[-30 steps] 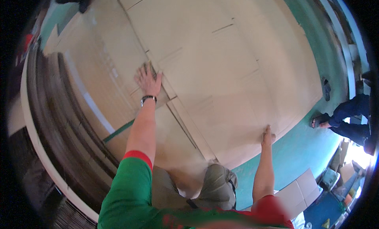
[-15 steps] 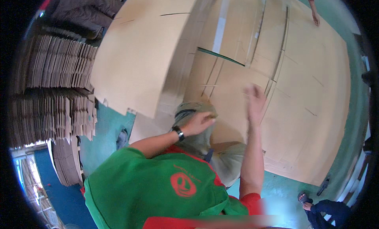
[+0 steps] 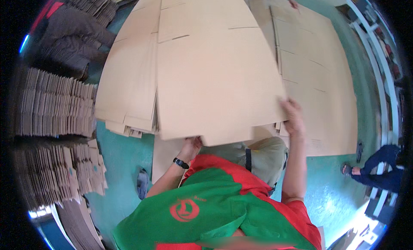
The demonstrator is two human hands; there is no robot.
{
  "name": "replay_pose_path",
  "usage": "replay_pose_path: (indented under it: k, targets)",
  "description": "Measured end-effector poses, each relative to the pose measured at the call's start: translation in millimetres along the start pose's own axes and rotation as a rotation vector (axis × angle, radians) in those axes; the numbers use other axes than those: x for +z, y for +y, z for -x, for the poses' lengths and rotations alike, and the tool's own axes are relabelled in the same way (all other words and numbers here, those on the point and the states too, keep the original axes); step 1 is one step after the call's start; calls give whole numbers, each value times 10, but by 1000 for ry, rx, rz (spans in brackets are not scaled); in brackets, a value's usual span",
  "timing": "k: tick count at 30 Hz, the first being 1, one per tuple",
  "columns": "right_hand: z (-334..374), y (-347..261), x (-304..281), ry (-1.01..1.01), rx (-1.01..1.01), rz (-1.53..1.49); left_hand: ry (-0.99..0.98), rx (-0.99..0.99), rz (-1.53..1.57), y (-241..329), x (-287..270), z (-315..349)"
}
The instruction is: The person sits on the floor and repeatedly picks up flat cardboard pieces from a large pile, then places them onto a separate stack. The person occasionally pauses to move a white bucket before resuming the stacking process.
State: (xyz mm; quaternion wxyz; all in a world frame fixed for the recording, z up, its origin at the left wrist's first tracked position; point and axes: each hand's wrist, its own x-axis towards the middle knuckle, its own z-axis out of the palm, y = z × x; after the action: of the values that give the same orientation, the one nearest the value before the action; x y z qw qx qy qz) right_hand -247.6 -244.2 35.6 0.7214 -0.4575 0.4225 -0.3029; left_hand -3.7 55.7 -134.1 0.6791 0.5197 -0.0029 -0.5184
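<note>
A large tan cardboard sheet (image 3: 215, 86), slit and notched along its edges, spreads in front of me above my knees. My left hand (image 3: 192, 148) has its fingers curled on the sheet's near edge, beside a notch; part of those fingers is hidden beneath it. At the near right corner, my right hand (image 3: 293, 116) grips the side edge, a little blurred. Left of this sheet lies a pile of flat cardboard (image 3: 124, 86) with uneven near edges. On the right, another wide cardboard sheet (image 3: 320, 86) lies flat, partly covered by the one I hold.
Bundles of cardboard (image 3: 58, 105) stand on edge at the far left. Someone in dark trousers (image 3: 73, 34) is behind them. Another person's hand (image 3: 294, 3) reaches in at the top. A seated person's dark-clothed leg (image 3: 380, 166) and a white metal frame (image 3: 374, 52) are at right.
Both hands were empty over the flat cardboard; now they hold a sheet by its near and right edges. That sheet covers the middle. My view has shifted.
</note>
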Motion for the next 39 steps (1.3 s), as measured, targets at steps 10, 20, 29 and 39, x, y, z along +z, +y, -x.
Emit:
replay_pose_path:
  k: [10,20,29,39]
  targets:
    - [368,626,-664,416,-171,-215,-543,-21,122,671,1236,-20]
    - [673,945,-2589,627,-146,-340,-610,-456,-367,-545,2119,-604]
    - [188,1579,-3864,773,-25,-387,-365,-522,-587,-983,2656,-1033]
    - [-473,2625,-4652,866,100,-468,59,-143,-753,64,1705,-1110]
